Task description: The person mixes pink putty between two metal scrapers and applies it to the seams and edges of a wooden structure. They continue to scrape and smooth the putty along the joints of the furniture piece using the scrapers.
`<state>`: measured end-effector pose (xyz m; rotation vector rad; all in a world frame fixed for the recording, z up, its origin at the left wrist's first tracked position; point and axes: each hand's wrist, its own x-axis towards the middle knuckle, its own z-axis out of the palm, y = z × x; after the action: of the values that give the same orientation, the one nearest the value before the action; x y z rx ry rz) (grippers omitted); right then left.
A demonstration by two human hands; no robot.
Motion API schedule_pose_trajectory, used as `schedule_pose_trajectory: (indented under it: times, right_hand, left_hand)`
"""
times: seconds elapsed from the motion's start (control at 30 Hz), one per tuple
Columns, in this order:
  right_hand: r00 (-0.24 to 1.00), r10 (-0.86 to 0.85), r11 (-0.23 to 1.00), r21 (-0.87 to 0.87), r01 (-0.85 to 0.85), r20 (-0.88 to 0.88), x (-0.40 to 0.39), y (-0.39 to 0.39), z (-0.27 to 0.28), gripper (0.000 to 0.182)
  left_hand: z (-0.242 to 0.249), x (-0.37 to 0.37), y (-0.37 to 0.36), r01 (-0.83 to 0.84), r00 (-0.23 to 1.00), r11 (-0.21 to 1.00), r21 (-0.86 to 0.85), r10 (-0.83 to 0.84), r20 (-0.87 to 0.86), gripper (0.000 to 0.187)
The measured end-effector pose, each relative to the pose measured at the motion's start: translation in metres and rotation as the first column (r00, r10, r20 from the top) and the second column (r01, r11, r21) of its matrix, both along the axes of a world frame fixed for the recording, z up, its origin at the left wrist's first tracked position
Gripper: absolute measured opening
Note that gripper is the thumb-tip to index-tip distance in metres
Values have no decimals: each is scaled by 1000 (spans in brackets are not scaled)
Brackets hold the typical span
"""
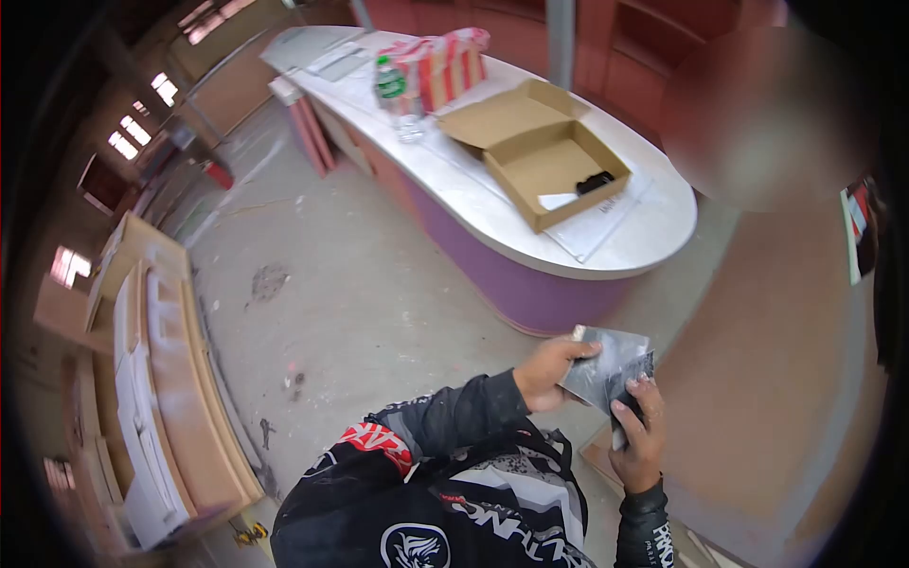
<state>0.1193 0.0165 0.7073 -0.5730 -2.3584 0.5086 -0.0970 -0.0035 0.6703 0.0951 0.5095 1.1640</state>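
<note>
1. Pinching the flat grey sheet in the left hand, with the thumb on top.
2. Gripping a darker grey piece in the right hand, overlapping the sheet; can't tell the material, tbh.
3. Holding both out near the rounded end of the table, not touching it.
4. Imo, pinch flat, support both sides, and watch those edges to avoid creasing or slipping.

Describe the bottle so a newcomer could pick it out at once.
Find the long counter with the white top and purple side. Near its left edge, beside the red-striped bag and beyond the open cardboard box, stands the bottle. Unlike those two, it is clear, with a green cap and label.
</note>
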Motion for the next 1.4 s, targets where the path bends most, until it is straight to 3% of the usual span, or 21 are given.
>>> schedule_pose_trajectory:
  times: [0.1, 0.2, 0.27, 0.33, 0.43, 0.5, 0.53, 0.6, 0.67, 0.8, 0.87, 1.0, 1.1, 1.17, 1.2, 1.23, 1.27, 1.3, 1.33, 1.37, 1.4]
  right_hand:
    - [983, -183, 983, 4, 183, 26, 24, 8, -15, 56]
    - [917, -238, 954, -99, 282, 319, 55, 20, -12, 55]
    - [892, -373, 917, -46, 397, 254, 53, 20, 11, 56]
    - [860, -493, 870, 64, 489, 133, 38, 20, 38, 55]
    - [816, -488, 869, 259, 421, 309, 6, 23, 65, 52]
    - [759, -498, 867, 242, 435, 419, -3, 19, 63, 49]
    - [731, -444, 892, 179, 416, 518, -5, 16, 63, 47]
    - [702, -542, 839, 243, 487, 462, -18, 10, 73, 46]
    - [708, -592, 805, 231, 547, 386, -32, 5, 71, 46]
    - [577, -682, 711, 223, 667, 449, -52, -6, 62, 48]
    - [587, -790, 612, 173, 772, 177, -67, -20, 66, 51]
    - [509, -861, 508, 72, 858, 7, -82, -40, 20, 53]
    - [401, -915, 403, -49, 914, -41, -74, -64, 4, 56]
    - [417, -897, 394, -162, 905, 147, -63, -87, -6, 58]
    - [323, -946, 298, -367, 881, 5, -67, -94, -13, 51]
    - [301, -954, 281, -368, 886, -3, -71, -98, -18, 51]
    - [55, -907, 397, -804, 442, -417, -77, -97, -14, 47]
    - [-395, -748, 625, -767, -149, -533, -84, -97, -13, 44]
    - [-515, -725, 649, -704, -287, -458, -90, -98, -16, 41]
    - [-533, -711, 660, -696, -281, -459, -98, -95, -15, 41]
    - [-505, -734, 668, -615, -420, -453, -107, -88, -9, 40]
  left_hand:
    - [-7, 3, 28, 73, 997, 997, 22, -73, -21, 34]
    - [-7, -4, 56, 96, 995, 995, 13, -96, -13, 30]
    - [1, -7, 80, 160, 977, 976, 150, -135, -166, 28]
    - [-1, -1, 100, 272, 943, 952, 139, -235, -237, 27]
    - [-2, 1, 116, 430, 879, 885, 179, -366, -305, 26]
    - [-5, 1, 125, 521, 743, 824, 223, -309, -594, 26]
    - [-8, -1, 127, 532, 753, 819, 216, -341, -563, 27]
    - [-7, -6, 134, 594, 740, 771, 229, -413, -531, 27]
    - [1, -12, 140, 598, 784, 795, 106, -551, -286, 29]
    - [-8, -12, 159, 715, 684, 693, 87, -669, -290, 31]
    - [-9, -11, 153, 818, 569, 573, 50, -819, 75, 32]
    - [4, 1, 143, 861, 497, 506, 60, -860, 119, 31]
    - [3, 0, 148, 874, 477, 476, 99, -879, 20, 28]
    - [14, -3, 146, 786, 607, 605, 131, -794, 26, 25]
    - [22, -1, 139, 654, 755, 719, 235, -638, -150, 32]
    - [27, -5, 137, 671, 740, 702, 238, -654, -157, 32]
    - [31, -10, 133, 605, 788, 602, 521, -362, -497, 34]
    - [32, -13, 129, 586, 761, 365, 723, 59, -646, 36]
    - [33, -4, 126, 421, 890, 135, 897, 130, -437, 36]
    - [39, -2, 129, 431, 889, 120, 894, 115, -444, 36]
    - [48, -1, 133, 426, 896, -225, 877, 244, -372, 37]
